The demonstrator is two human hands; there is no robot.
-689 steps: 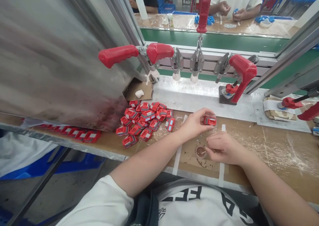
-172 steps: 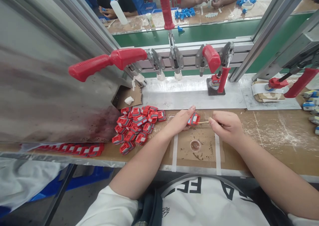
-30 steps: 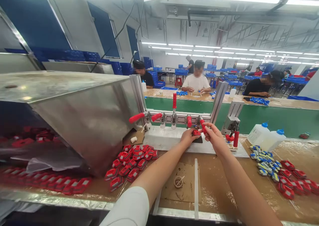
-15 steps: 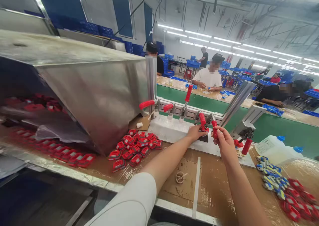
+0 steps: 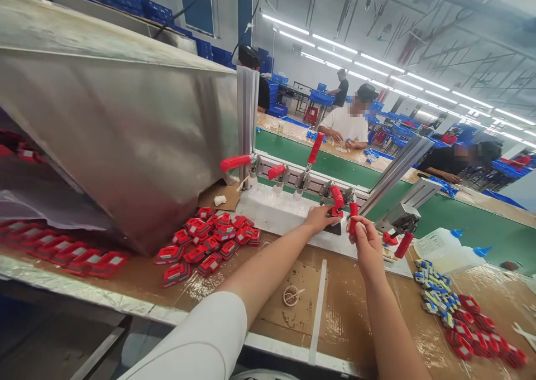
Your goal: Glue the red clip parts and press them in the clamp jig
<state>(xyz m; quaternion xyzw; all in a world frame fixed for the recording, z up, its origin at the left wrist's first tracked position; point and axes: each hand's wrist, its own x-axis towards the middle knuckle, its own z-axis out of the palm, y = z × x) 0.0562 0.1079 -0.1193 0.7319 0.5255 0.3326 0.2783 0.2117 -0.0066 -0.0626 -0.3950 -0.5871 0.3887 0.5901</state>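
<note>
At the right end of a white clamping fixture [image 5: 268,210], my left hand [image 5: 319,219] pinches a small red plastic part [image 5: 336,213] beneath a toggle clamp with a red handle [image 5: 336,196]. My right hand [image 5: 365,240] is closed around the upright red clamp handle [image 5: 353,215] just beside it. More toggle clamps stand along the fixture's rail, among them one with its red handle [image 5: 315,148] raised and one with its handle [image 5: 235,163] lying out to the left. My fingers partly cover the red part.
A pile of red-and-grey parts [image 5: 209,237] lies left of my arms, by a metal hood [image 5: 138,145]. Blue-yellow parts [image 5: 435,290], red parts [image 5: 477,330] and bottles [image 5: 435,243] sit on the right. A small round cup [image 5: 290,296] stands in front. Co-workers sit across the green conveyor [image 5: 285,151].
The camera view has turned slightly, so the scene sits further left. Both hands keep their holds, on the red part and on the clamp handle, with little visible movement.
</note>
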